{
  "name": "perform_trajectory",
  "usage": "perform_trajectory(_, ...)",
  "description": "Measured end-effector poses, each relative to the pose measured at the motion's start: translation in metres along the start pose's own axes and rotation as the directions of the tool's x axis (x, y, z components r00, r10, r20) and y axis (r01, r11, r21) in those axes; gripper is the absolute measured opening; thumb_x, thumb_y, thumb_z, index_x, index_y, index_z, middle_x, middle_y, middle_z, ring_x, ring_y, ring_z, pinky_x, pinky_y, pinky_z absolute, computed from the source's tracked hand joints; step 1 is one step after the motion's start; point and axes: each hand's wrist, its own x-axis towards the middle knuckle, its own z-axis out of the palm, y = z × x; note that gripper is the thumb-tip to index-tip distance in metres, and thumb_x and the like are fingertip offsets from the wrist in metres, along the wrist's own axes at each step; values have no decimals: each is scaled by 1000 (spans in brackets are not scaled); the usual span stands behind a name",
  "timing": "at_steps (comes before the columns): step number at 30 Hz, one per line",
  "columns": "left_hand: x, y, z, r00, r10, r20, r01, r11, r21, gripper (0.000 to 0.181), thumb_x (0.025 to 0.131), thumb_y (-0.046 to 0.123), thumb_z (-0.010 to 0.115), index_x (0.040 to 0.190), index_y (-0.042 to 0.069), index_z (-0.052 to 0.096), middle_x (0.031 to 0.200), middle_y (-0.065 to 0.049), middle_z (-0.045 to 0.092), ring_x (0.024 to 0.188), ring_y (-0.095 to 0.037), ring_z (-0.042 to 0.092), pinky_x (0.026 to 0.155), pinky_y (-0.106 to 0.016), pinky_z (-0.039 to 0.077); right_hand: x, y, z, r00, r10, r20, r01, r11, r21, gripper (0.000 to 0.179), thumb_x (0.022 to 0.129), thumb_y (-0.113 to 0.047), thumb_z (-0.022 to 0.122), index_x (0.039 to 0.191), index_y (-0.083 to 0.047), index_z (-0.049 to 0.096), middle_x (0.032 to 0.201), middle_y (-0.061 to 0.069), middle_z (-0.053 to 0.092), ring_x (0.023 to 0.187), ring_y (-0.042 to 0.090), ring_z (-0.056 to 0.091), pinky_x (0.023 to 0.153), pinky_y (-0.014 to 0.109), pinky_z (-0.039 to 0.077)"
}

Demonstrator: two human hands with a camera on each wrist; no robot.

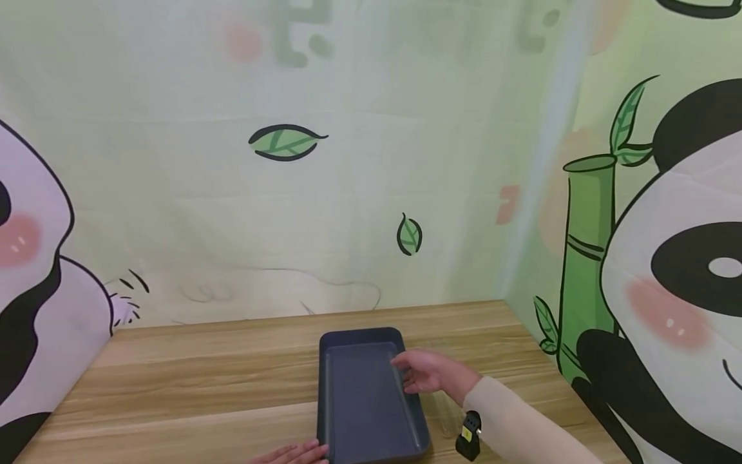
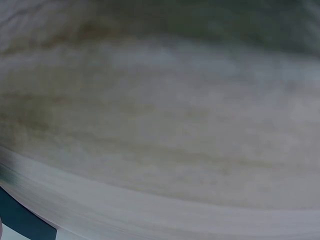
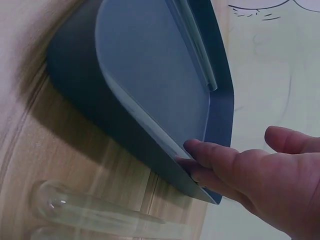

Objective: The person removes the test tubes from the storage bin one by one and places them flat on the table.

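A dark blue rectangular tray (image 1: 365, 393) lies lengthwise on the wooden table. My right hand (image 1: 426, 372) is over its right wall; in the right wrist view two fingertips (image 3: 197, 147) reach down inside the rim, right at the end of a clear glass tube (image 3: 145, 120) along that wall. The other visible digit stands apart, raised. Another clear tube (image 3: 202, 62) runs along the opposite inner wall. My left hand (image 1: 292, 454), partly cut off by the frame, has its straight fingers at the tray's near left edge. The left wrist view is mostly blurred.
Clear tubes (image 3: 95, 207) lie on the wooden table (image 1: 191, 380) just right of the tray. Behind the table hangs a pale green printed cloth (image 1: 348, 193) with leaves, and a panda print (image 1: 684, 270) borders the right side.
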Motion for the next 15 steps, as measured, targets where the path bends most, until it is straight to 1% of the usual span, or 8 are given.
perform_trajectory(3, 0, 0, 0, 1000, -1, -13, 2, 1000, 15, 58, 112, 38, 27, 159, 4, 33, 169, -15, 29, 162, -28, 17, 133, -35, 9, 0, 1, -2, 1000, 7, 13, -6, 1000, -17, 63, 106, -16, 38, 153, 20, 16, 157, 50, 12, 151, 58, 19, 113, 40, 45)
perform_trajectory(5, 0, 0, -1, 1000, -5, -5, 5, 1000, 14, 59, 112, 38, 26, 160, 4, 32, 170, -15, 27, 162, -27, 16, 133, -35, 8, 1, 2, -3, 1000, 12, 17, -11, 999, -35, 60, 107, -15, 37, 153, 19, 19, 156, 49, 17, 141, 53, 38, 96, 28, 52)
perform_trajectory(7, 0, 0, -1, 1000, -10, 16, 9, 1000, 11, 58, 112, 37, 23, 161, 5, 27, 171, -14, 22, 163, -26, 13, 134, -34, 7, 2, 4, -5, 1000, 11, 16, -10, 998, -67, 57, 107, -13, 37, 151, 19, 23, 153, 49, 25, 125, 42, 53, 84, 22, 52)
perform_trajectory(9, -1, 0, -1, 999, -13, 34, 13, 1000, 4, 58, 113, 36, 21, 162, 6, 24, 172, -14, 18, 163, -26, 10, 134, -33, 5, 6, 8, -7, 1000, 2, 4, -2, 995, -104, 54, 106, -12, 42, 149, 19, 28, 148, 47, 35, 116, 36, 59, 85, 23, 56)
perform_trajectory(10, -1, 0, -1, 999, -16, 41, 16, 1000, 5, 58, 113, 36, 20, 163, 7, 22, 172, -13, 16, 163, -25, 9, 134, -33, 4, 11, 11, -12, 1000, -1, 29, 4, 993, -120, 57, 105, -14, 49, 148, 18, 32, 143, 45, 42, 108, 31, 61, 85, 24, 57)
perform_trajectory(13, -1, 0, 0, 1000, -9, 21, 9, 1000, 20, 58, 112, 37, 23, 161, 6, 27, 172, -14, 20, 163, -26, 11, 134, -34, 5, 15, 15, -12, 1000, -27, 11, 28, 981, -192, 53, 102, -12, 53, 143, 19, 39, 135, 42, 53, 117, 40, 64, 99, 36, 57)
perform_trajectory(14, -1, 1, 0, 1000, -12, 17, 12, 1000, 22, 58, 112, 37, 23, 161, 6, 27, 171, -14, 21, 163, -26, 12, 134, -34, 5, 43, 32, -25, 998, -52, 31, 58, 978, -202, 53, 99, -14, 59, 140, 16, 44, 131, 37, 58, 115, 38, 66, 97, 36, 59)
perform_trajectory(15, -1, 1, 0, 1000, -15, 16, 14, 1000, 28, 58, 112, 37, 23, 161, 6, 27, 172, -13, 21, 163, -26, 12, 134, -34, 5, 49, 35, -26, 997, -73, 33, 79, 968, -239, 48, 98, -12, 60, 136, 15, 47, 126, 33, 61, 110, 35, 68, 93, 34, 60)
